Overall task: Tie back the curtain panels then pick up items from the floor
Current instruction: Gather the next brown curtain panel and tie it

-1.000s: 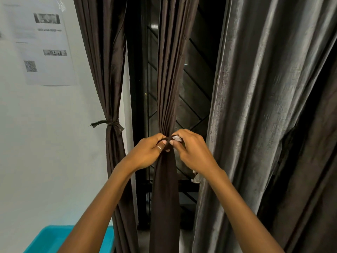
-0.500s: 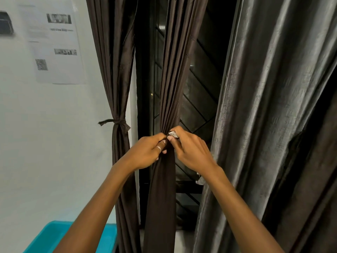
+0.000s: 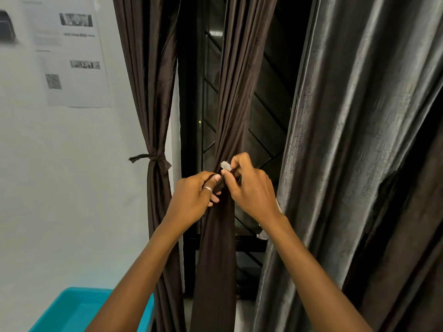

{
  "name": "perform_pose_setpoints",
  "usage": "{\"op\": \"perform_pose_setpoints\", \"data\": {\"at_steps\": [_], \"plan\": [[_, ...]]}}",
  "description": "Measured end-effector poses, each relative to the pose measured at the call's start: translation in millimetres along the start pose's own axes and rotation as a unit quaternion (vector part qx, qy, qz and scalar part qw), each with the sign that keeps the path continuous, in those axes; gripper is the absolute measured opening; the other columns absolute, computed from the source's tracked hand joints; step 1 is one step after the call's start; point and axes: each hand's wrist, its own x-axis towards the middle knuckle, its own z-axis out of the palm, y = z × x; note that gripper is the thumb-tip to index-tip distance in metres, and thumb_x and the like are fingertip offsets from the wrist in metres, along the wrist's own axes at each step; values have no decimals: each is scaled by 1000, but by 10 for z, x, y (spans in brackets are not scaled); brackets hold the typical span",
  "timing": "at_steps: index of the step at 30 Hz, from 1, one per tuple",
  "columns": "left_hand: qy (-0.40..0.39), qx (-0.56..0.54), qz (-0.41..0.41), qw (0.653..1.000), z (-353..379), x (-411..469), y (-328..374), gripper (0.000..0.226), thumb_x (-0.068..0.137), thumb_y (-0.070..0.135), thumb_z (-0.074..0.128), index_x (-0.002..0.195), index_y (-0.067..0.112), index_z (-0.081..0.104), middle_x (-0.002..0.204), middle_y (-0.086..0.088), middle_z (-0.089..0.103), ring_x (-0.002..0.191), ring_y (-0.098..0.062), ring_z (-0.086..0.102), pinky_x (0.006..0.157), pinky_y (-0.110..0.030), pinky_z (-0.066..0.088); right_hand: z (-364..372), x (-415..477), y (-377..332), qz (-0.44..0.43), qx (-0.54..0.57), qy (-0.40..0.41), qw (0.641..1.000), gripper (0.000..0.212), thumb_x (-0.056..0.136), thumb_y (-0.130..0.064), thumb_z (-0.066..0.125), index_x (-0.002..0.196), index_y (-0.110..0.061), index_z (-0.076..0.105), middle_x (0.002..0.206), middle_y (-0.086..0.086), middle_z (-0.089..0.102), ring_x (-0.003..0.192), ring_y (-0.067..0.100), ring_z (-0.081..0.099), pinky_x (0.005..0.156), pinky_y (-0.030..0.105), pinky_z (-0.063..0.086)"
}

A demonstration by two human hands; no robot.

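**Two hands at the middle curtain**

Both hands meet at the middle curtain point(image 3: 227, 116), where it is bunched thin. The left hand point(image 3: 191, 200) is curled shut around the folds and pinches a dark tie point(image 3: 219, 184). The right hand point(image 3: 251, 190), just beside it, pinches the tie's pale end point(image 3: 225, 165). Left of this curtain hangs a tied curtain point(image 3: 153, 92). Right of it hangs a loose grey curtain point(image 3: 347, 140). A blue bin point(image 3: 72, 310) sits low to the left.
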Motion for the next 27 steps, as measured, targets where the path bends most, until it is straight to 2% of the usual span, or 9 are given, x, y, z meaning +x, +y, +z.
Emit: {"op": "perform_pose_setpoints", "data": {"at_steps": [2,5,9,11,14,16,21,24,27], "plan": [[20,34,23,999,33,-11,-3,20,104,28,51,108,22,70,75,11,71,64,3,70,60,-15,57,10,-6,21,-16,-8,21,1000,18,100,-33,62,101,-20,50,67,-8,63,53,13,58,47,29,39],[41,109,70,991,54,-36,-3,25,104,35,47,108,21,68,77,14,69,65,4,68,65,-24,59,30,-17,40,-28,-21,43,998,16,100,-32,64,100,-19,55,68,-8,65,52,11,57,45,27,38],[64,213,134,966,74,-40,7,39,104,45,37,104,19,66,80,4,69,63,-8,66,64,-35,57,47,-27,77,-32,-37,67,997,11,99,-30,66,99,-21,60,66,-9,62,49,5,47,43,27,40],[72,252,155,953,85,-32,10,40,105,43,37,104,16,66,81,-1,69,63,-16,65,61,-40,57,55,-34,84,-32,-40,63,997,8,99,-29,65,100,-22,63,67,-8,63,51,7,52,46,32,45],[73,275,168,944,96,-15,19,34,105,36,45,106,10,67,84,-7,70,65,-23,66,60,-43,58,49,-45,111,-33,-17,51,998,13,100,-26,62,107,-19,70,82,-4,73,67,12,67,58,36,54],[65,277,166,944,100,2,33,31,106,34,46,106,10,66,85,-6,70,65,-23,65,60,-43,57,45,-61,138,-34,9,9,999,20,100,-23,57,110,-15,72,96,-1,73,82,15,70,68,38,57],[45,274,147,949,92,52,54,30,107,34,44,109,12,64,90,-3,70,72,-21,66,63,-42,57,76,-89,203,-32,-14,-109,993,24,84,-29,57,103,-15,60,98,-6,47,82,11,50,62,30,47],[28,291,141,946,105,65,68,30,107,33,43,107,12,64,90,-3,68,72,-22,65,64,-43,55,144,-71,259,-15,-24,-138,990,23,80,-33,64,92,-18,52,98,-6,39,84,12,46,63,25,43],[17,297,125,946,138,73,88,31,107,31,42,107,11,66,93,-6,68,77,-24,66,69,-43,55,215,-51,291,-1,-35,-137,990,30,81,-34,73,81,-21,46,96,-6,36,81,9,42,59,11,28]]}}
